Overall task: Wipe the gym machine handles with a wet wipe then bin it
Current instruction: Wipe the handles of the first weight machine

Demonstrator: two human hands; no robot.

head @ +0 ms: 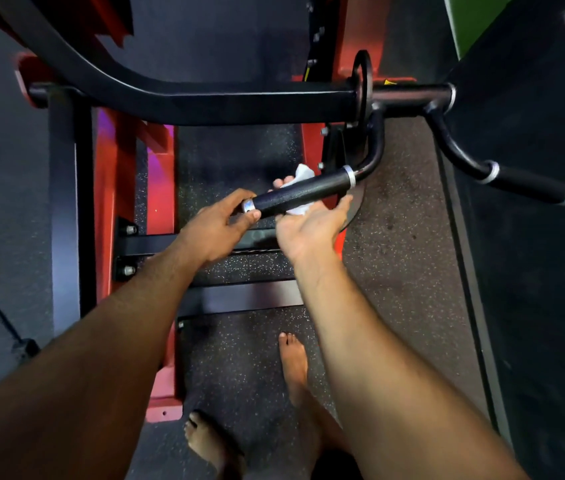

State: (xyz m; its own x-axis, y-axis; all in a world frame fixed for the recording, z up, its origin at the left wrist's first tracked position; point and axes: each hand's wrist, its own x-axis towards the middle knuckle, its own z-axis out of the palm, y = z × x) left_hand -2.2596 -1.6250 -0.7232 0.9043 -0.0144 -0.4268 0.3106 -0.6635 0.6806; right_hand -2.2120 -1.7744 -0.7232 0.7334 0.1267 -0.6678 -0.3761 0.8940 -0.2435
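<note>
left hand point(218, 225) pinching handle point(303, 194) end, right hand point(308, 226) cupping wipe point(300, 181) underneath

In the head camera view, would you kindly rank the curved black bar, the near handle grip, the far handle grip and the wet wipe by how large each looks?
1. curved black bar
2. near handle grip and far handle grip: alike; nearness makes ranking unsure
3. wet wipe, mostly hidden by the grip and the right hand

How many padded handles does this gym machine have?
2 in view: the near handle, held by the left hand and right hand with the wipe; the far handle, untouched. Others may be hidden.
</note>
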